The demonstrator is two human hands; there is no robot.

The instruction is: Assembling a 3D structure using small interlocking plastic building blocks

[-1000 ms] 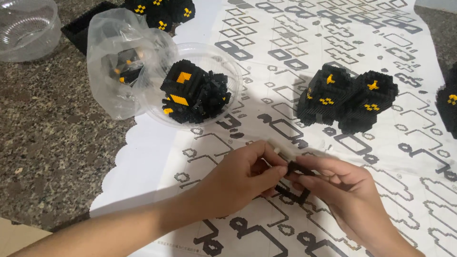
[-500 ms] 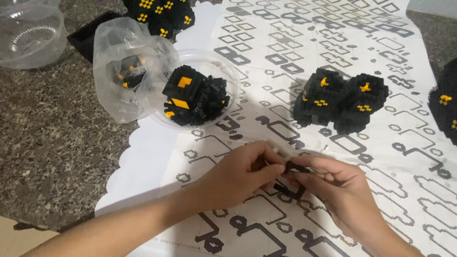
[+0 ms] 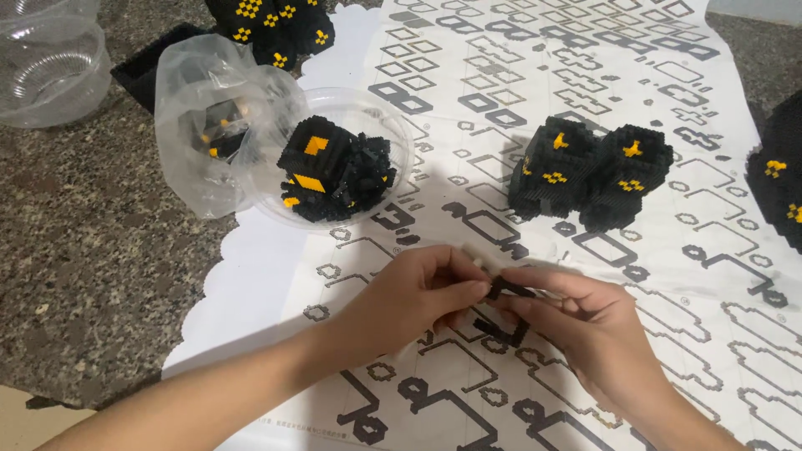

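Note:
My left hand (image 3: 413, 299) and my right hand (image 3: 585, 321) meet over a large white instruction sheet (image 3: 276, 267) printed with block outlines. Both pinch the same small black brick piece (image 3: 506, 289) between fingertips, the left from the left end, the right from the right. A few loose black pieces (image 3: 493, 327) lie on the sheet just under the hands. Farther off, a clear plastic bowl (image 3: 393, 113) holds a black and orange block model (image 3: 332, 169).
A larger black and orange block model (image 3: 590, 172) stands on the sheet at the right, another at the far right edge (image 3: 777, 179). A clear plastic bag (image 3: 205, 146) with pieces lies left of the bowl. An empty clear container (image 3: 48, 71) sits on the speckled stone counter (image 3: 83, 267).
The camera view has shifted slightly. Both hands stay together on the small black piece, fingers adjusting only a little.

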